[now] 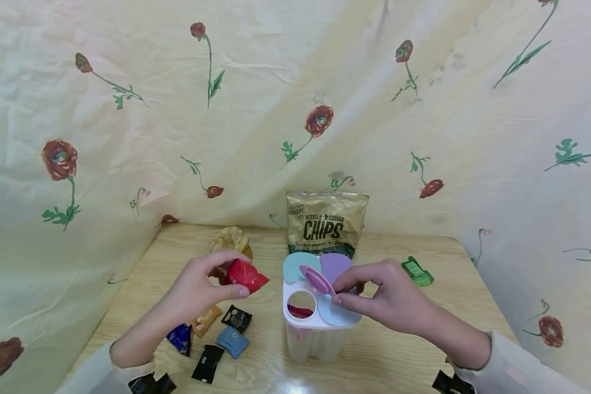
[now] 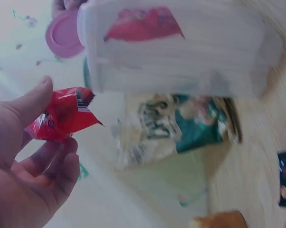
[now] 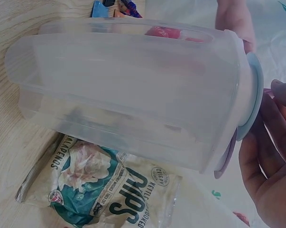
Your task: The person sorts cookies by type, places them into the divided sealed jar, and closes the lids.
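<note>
A clear plastic container [image 1: 305, 345] stands upright on the table, its white top fitted with teal [image 1: 300, 266], purple [image 1: 336, 265] and pale blue [image 1: 339, 312] lids. My right hand [image 1: 391, 298] pinches a pink lid [image 1: 317, 279], tilted up beside a round uncovered opening. Left of the container, my left hand [image 1: 202, 287] holds a red wrapped snack packet [image 1: 246, 275] between thumb and fingers, above the table. Through the container wall in the left wrist view, another red packet [image 2: 145, 24] shows near the top.
Behind the container stands a chips bag [image 1: 325, 224]. Several small packets lie at the front left, among them a black one [image 1: 208, 364] and a blue one [image 1: 232, 342]. A bread-like item [image 1: 231, 239] sits at the back left; a green packet [image 1: 417, 271] lies to the right.
</note>
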`<control>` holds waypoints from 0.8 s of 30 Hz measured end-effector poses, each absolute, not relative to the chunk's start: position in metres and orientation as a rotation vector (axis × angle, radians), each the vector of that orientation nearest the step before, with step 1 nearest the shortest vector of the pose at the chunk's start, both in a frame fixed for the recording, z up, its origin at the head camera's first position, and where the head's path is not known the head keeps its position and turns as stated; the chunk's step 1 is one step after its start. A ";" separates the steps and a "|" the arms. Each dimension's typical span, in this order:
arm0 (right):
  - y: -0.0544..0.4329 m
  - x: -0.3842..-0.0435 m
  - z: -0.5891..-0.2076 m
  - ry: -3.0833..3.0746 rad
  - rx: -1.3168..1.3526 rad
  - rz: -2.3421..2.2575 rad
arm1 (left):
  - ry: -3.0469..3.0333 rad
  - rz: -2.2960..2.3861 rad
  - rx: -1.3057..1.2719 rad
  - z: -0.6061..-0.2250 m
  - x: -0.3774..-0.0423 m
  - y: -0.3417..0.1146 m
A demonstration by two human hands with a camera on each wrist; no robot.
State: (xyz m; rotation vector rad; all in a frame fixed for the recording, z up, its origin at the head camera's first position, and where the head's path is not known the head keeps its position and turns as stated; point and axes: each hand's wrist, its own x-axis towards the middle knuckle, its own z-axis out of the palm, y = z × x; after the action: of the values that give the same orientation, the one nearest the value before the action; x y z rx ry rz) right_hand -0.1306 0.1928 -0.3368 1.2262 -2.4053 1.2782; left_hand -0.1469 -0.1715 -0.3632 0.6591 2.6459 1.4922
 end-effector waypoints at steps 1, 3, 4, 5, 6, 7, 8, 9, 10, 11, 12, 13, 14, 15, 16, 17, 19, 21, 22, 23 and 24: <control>0.193 -0.131 -0.337 -2.404 1.228 1.277 | 2.630 1.520 0.669 -0.362 -0.147 -0.169; 0.193 -0.130 -0.337 -2.403 1.229 1.278 | 2.604 1.570 0.685 -0.358 -0.146 -0.164; 0.193 -0.130 -0.337 -2.404 1.229 1.279 | 2.590 1.591 0.688 -0.356 -0.146 -0.162; 0.193 -0.130 -0.337 -2.404 1.229 1.279 | 2.578 1.611 0.686 -0.354 -0.145 -0.160; 0.193 -0.130 -0.337 -2.406 1.229 1.279 | 2.569 1.627 0.681 -0.352 -0.144 -0.157; 0.193 -0.130 -0.337 -2.408 1.227 1.280 | 2.559 1.641 0.673 -0.350 -0.144 -0.154; 0.193 -0.130 -0.337 -2.411 1.225 1.281 | 2.550 1.657 0.672 -0.348 -0.143 -0.152; 0.193 -0.130 -0.337 -2.414 1.223 1.282 | 2.542 1.669 0.671 -0.346 -0.142 -0.149; 0.193 -0.130 -0.337 -2.416 1.221 1.281 | 2.530 1.682 0.674 -0.344 -0.141 -0.146; 0.193 -0.130 -0.336 -2.418 1.217 1.282 | 2.519 1.692 0.678 -0.343 -0.140 -0.143; 0.193 -0.129 -0.336 -2.422 1.214 1.285 | 2.504 1.703 0.684 -0.342 -0.139 -0.140; 0.193 -0.129 -0.336 -2.425 1.212 1.287 | 2.486 1.715 0.691 -0.341 -0.138 -0.137; 0.193 -0.129 -0.336 -2.427 1.211 1.287 | 2.472 1.724 0.698 -0.340 -0.137 -0.134; 0.193 -0.129 -0.336 -2.431 1.208 1.288 | 2.460 1.732 0.708 -0.340 -0.137 -0.132; 0.193 -0.129 -0.336 -2.433 1.207 1.290 | 2.449 1.739 0.721 -0.340 -0.136 -0.130; 0.193 -0.128 -0.336 -2.436 1.206 1.293 | 2.440 1.744 0.738 -0.339 -0.136 -0.128; 0.193 -0.128 -0.336 -2.441 1.204 1.293 | 2.426 1.749 0.798 -0.339 -0.135 -0.125; 0.193 -0.128 -0.336 -2.445 1.201 1.292 | 2.421 1.738 0.876 -0.339 -0.135 -0.122; 0.193 -0.128 -0.336 -2.446 1.200 1.292 | 2.414 1.733 0.914 -0.340 -0.135 -0.120; 0.193 -0.128 -0.336 -2.448 1.197 1.292 | 2.408 1.726 0.946 -0.340 -0.135 -0.119; 0.193 -0.128 -0.335 -2.448 1.197 1.291 | 2.403 1.718 0.970 -0.341 -0.136 -0.117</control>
State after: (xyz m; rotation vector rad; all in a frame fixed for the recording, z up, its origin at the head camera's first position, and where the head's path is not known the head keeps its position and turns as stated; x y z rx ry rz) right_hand -0.1282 0.1928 -0.3355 1.1973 -2.4478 1.2914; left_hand -0.1356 -0.1175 -0.3410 0.9701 2.4031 1.7178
